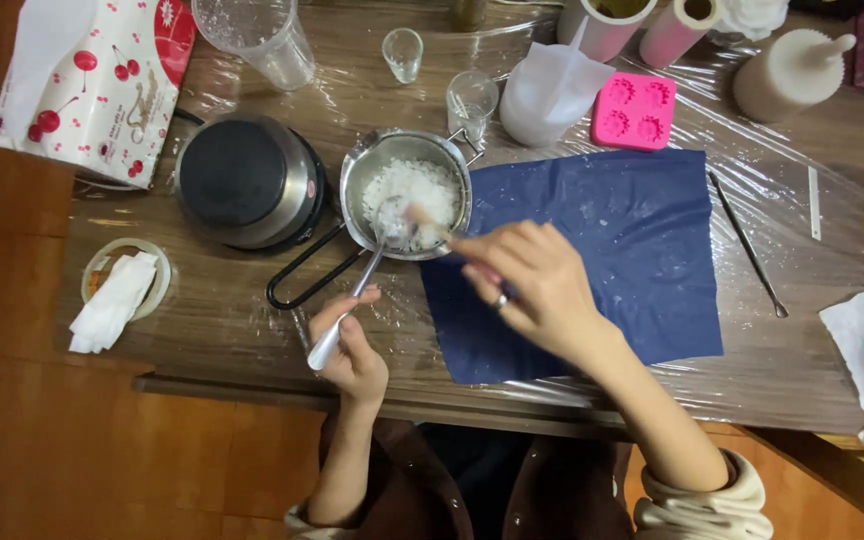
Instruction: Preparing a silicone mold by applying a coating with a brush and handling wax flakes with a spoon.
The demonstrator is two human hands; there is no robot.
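- Small steel pot (407, 190) of white flakes (412, 188) sits on the worktop (222, 320), between hot plate (247, 180) and blue sheet (592, 260).
- Left hand (350, 345): fingers clenched round a metal spoon (352, 300), bowl in the flakes.
- Right hand (532, 285): fingers pinching a thin wooden stick (430, 226) over the pot.
- Judgement: flakes light, loose, likely to scatter; pot rigid, best taken by its black loop handle (302, 275).

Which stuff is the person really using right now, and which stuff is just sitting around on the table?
In use:
- small metal pot of white flakes
- metal spoon, held by the left hand
- thin stick, held by the right hand

Just sitting there:
- pink mould
- small round hotplate
- blue sheet
- two little glasses
- long metal pick
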